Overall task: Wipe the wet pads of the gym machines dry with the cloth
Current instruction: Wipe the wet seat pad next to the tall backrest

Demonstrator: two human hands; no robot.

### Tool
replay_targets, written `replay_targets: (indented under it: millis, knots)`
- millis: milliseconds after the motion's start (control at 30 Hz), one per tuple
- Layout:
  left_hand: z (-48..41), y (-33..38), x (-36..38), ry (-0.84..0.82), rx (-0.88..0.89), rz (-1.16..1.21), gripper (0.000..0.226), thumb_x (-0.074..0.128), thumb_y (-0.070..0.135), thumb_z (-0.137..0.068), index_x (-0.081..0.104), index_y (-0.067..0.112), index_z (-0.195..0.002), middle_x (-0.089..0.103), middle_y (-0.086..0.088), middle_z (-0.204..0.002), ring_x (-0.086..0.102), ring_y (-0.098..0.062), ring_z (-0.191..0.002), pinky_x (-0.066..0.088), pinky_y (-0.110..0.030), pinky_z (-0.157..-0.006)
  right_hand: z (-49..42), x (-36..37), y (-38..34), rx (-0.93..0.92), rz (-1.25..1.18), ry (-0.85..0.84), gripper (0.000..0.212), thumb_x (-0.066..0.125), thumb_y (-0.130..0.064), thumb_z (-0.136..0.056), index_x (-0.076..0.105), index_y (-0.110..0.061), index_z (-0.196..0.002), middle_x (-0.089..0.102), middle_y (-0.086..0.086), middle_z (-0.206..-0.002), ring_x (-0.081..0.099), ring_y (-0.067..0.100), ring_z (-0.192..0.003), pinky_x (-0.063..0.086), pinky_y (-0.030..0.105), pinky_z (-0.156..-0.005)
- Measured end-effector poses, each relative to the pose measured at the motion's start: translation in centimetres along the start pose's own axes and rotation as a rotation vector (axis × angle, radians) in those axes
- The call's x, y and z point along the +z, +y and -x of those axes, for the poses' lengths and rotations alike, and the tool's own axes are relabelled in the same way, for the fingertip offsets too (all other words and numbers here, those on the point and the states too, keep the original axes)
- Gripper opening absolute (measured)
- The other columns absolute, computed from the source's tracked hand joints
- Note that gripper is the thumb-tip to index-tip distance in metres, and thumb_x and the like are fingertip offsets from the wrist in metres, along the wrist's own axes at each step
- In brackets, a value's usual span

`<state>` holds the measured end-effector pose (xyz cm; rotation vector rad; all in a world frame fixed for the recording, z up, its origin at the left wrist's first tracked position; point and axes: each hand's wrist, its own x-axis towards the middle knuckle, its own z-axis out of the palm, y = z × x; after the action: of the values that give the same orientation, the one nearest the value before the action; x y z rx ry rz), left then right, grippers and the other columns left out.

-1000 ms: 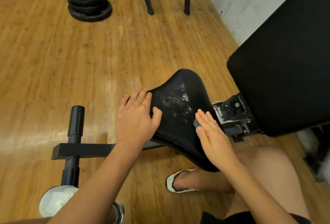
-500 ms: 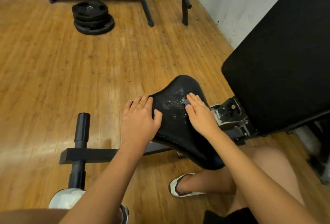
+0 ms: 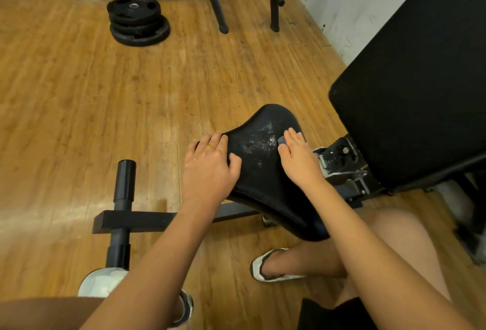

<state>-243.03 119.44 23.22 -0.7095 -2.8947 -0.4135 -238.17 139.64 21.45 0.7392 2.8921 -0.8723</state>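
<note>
The seat pad (image 3: 265, 172) of the bench is the thing being dried: a black, saddle-shaped cushion tilted up toward the big back pad (image 3: 420, 80), with a patch of shining droplets (image 3: 259, 143) spread over its upper middle. The right hand (image 3: 298, 158) lies flat on the pad's right side with its fingers close together, pressing a small grey cloth (image 3: 281, 140) under the fingertips; only a corner of the cloth shows at the edge of the wet patch, so how it is folded cannot be told. The left hand (image 3: 207, 169) has its grip closed over the pad's left edge, thumb on top and fingers curled round the rim, a ring (image 3: 211, 146) on one finger. The pad looks like smooth vinyl over foam, so it should give a little under pressure and be slick where the water sits; the cloth is soft and limp, and will likely slide or bunch unless a flat palm pins it. The left-edge hold seems the sensible one, bracing the tilted cushion while the right hand wipes across. The droplets lie just left of the cloth, so most of the wet area looks not yet wiped. Weight plates (image 3: 138, 20) rest on the wooden floor (image 3: 79, 93) well apart.
</note>
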Motion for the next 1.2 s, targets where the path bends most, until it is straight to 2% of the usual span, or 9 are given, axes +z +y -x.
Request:
replay_targets:
  millis: [133,233,500,600,733,833,900,1033,1200]
  knots:
    - [-0.1,0.0,0.4,0.021,-0.012,0.003,0.054,0.037,0.034,-0.091,0.063,0.009,-0.130,0.061,-0.005,-0.136,0.050,-0.021,-0.131,0.035,-0.042,-0.111,8.0,1.4,-1.6,-0.148,-0.039,0.004,0.054,0.032,-0.040,-0.103,0.021,-0.026,-0.154,0.011,-0.019,-0.159,-0.001,0.000,-0.147,0.011,0.029,-0.118]
    - [-0.2,-0.2,0.7,0.034,-0.012,0.004,0.053,0.039,0.033,-0.090,0.064,0.008,-0.129,0.062,-0.006,-0.135,0.051,-0.022,-0.131,0.035,-0.042,-0.110,9.4,1.9,-1.3,-0.229,-0.027,-0.016,0.052,0.031,-0.039,-0.104,0.020,-0.027,-0.153,0.011,-0.021,-0.158,-0.003,-0.007,-0.145,0.004,0.020,-0.117]
    - [-0.1,-0.1,0.4,0.020,-0.017,-0.003,0.055,0.037,0.035,-0.091,0.062,0.010,-0.132,0.059,-0.004,-0.138,0.047,-0.020,-0.135,0.032,-0.042,-0.114,-1.7,0.4,-0.5,0.003,0.011,0.028,0.052,0.023,-0.033,-0.106,0.025,-0.008,-0.152,0.015,0.005,-0.162,0.005,0.021,-0.150,0.007,0.037,-0.120]
    - [-0.2,0.0,0.4,0.017,-0.018,-0.014,0.055,0.036,0.035,-0.091,0.062,0.010,-0.132,0.059,-0.004,-0.138,0.047,-0.020,-0.134,0.031,-0.041,-0.113,1.1,0.8,-0.8,-0.034,-0.029,0.032,0.055,0.018,-0.041,-0.105,0.023,-0.014,-0.153,0.014,-0.003,-0.162,0.002,0.012,-0.149,0.003,0.032,-0.120]
    - [-0.3,-0.2,0.5,0.004,-0.018,-0.019,0.054,0.036,0.035,-0.092,0.061,0.011,-0.132,0.059,-0.003,-0.139,0.047,-0.020,-0.134,0.032,-0.041,-0.113,8.1,1.5,0.1,-0.116,-0.026,0.040,0.047,0.025,-0.035,-0.106,0.026,-0.025,-0.151,0.014,-0.019,-0.157,0.002,-0.004,-0.146,0.007,0.026,-0.120]
    - [-0.3,-0.4,0.7,0.014,-0.016,-0.009,0.052,0.038,0.035,-0.092,0.062,0.011,-0.132,0.059,-0.002,-0.139,0.048,-0.019,-0.133,0.033,-0.040,-0.112,9.6,1.6,0.9,-0.134,-0.013,0.037,0.046,0.024,-0.036,-0.104,0.026,-0.029,-0.150,0.014,-0.024,-0.155,0.002,-0.007,-0.145,0.008,0.020,-0.118]
    - [-0.3,-0.4,0.8,0.025,-0.014,0.006,0.052,0.039,0.035,-0.091,0.062,0.010,-0.131,0.059,-0.003,-0.138,0.048,-0.019,-0.133,0.034,-0.041,-0.112,7.2,1.5,0.9,-0.169,0.008,0.037,0.048,0.022,-0.035,-0.104,0.025,-0.023,-0.151,0.012,-0.019,-0.156,0.003,-0.001,-0.147,0.004,0.020,-0.117]
    - [-0.3,-0.3,0.6,0.019,-0.018,0.014,0.052,0.041,0.034,-0.091,0.063,0.010,-0.131,0.060,-0.004,-0.138,0.048,-0.020,-0.133,0.035,-0.043,-0.112,-3.1,1.0,0.1,-0.129,0.075,0.025,0.049,0.021,-0.027,-0.106,0.022,-0.011,-0.153,0.013,0.001,-0.162,0.005,0.017,-0.150,0.006,0.033,-0.120]
    - [-0.3,-0.1,0.2,0.005,-0.024,0.001,0.052,0.041,0.035,-0.091,0.063,0.010,-0.131,0.060,-0.003,-0.138,0.048,-0.019,-0.133,0.034,-0.041,-0.112,-9.8,0.4,-1.5,-0.089,0.059,-0.006,0.048,0.022,-0.021,-0.106,0.025,-0.007,-0.152,0.015,0.006,-0.162,0.007,0.021,-0.150,0.006,0.033,-0.118]
